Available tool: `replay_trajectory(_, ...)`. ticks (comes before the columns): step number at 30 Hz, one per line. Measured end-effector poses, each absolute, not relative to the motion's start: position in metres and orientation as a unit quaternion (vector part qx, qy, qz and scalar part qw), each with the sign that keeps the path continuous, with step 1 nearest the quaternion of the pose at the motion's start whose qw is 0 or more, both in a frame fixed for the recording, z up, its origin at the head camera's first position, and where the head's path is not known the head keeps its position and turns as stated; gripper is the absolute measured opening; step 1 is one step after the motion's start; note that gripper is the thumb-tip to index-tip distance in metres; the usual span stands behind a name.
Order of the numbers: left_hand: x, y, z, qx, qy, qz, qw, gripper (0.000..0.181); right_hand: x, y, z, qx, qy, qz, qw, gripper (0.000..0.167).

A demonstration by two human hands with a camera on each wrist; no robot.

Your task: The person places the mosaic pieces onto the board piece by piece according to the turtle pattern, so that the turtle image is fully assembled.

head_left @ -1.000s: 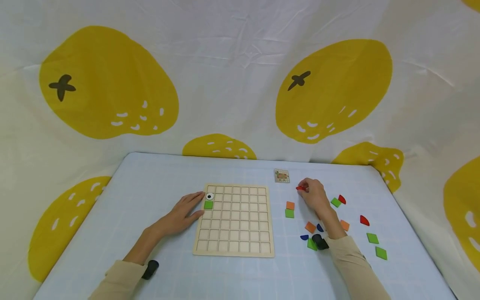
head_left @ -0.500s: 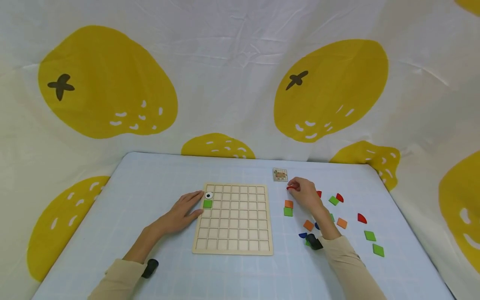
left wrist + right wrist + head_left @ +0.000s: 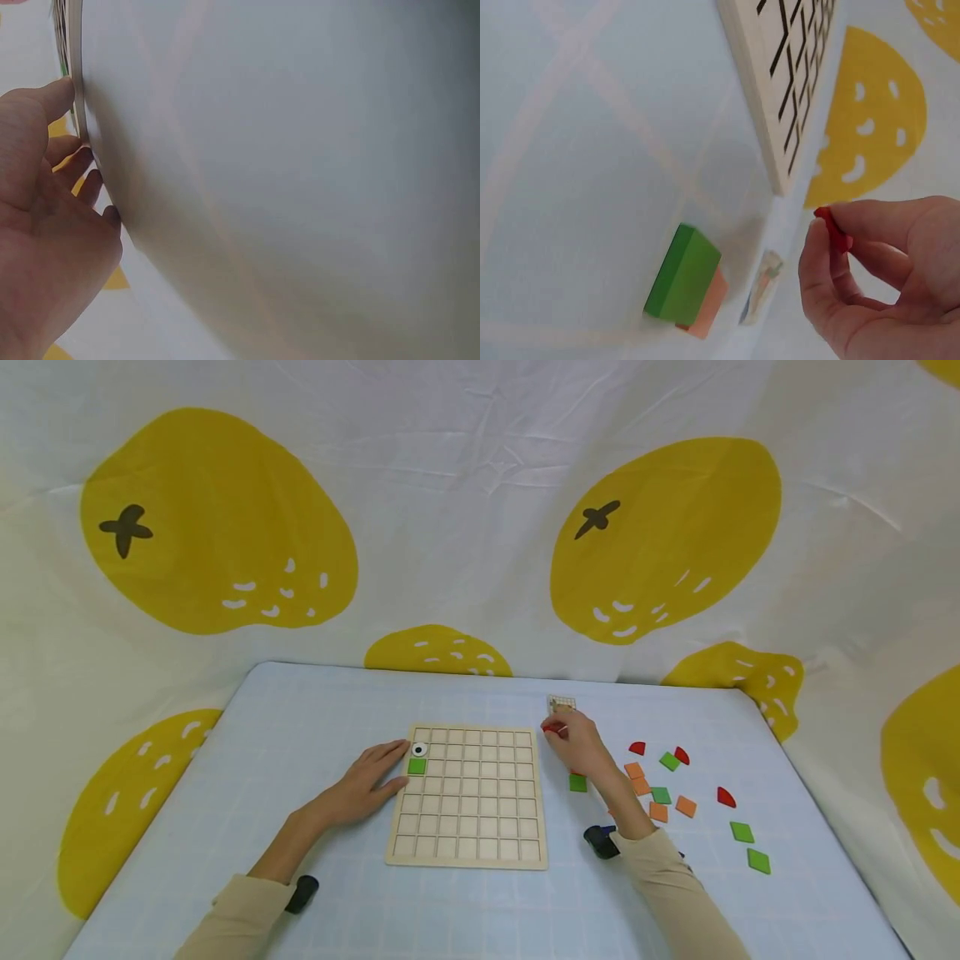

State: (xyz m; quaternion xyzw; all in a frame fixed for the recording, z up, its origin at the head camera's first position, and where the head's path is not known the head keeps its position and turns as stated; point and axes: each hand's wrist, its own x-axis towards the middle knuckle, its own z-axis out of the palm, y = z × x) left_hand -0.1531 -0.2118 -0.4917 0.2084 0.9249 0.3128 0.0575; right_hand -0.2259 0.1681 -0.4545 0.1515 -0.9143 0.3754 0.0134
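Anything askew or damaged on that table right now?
Nothing stands out. On the board, the eye disc and green square sit within cells. Loose pieces lie scattered to its right, with no damage visible at this size.

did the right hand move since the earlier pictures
Yes. In the head view, the right hand, pinching a red piece, has moved left toward the unmoved grid board and now partly covers the picture card.

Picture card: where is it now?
In the head view, the picture card lies beyond the right hand, which partly hides it, and right of the grid board.
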Motion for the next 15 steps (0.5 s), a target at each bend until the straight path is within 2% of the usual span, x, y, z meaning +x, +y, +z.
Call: replay_trajectory(15,-0.153,-0.212,-0.491,0.211,0.923,0.317,0.059,0.064,-0.224,0.109,-0.452,0.191,-0.882,0.431,-0.012,0.01)
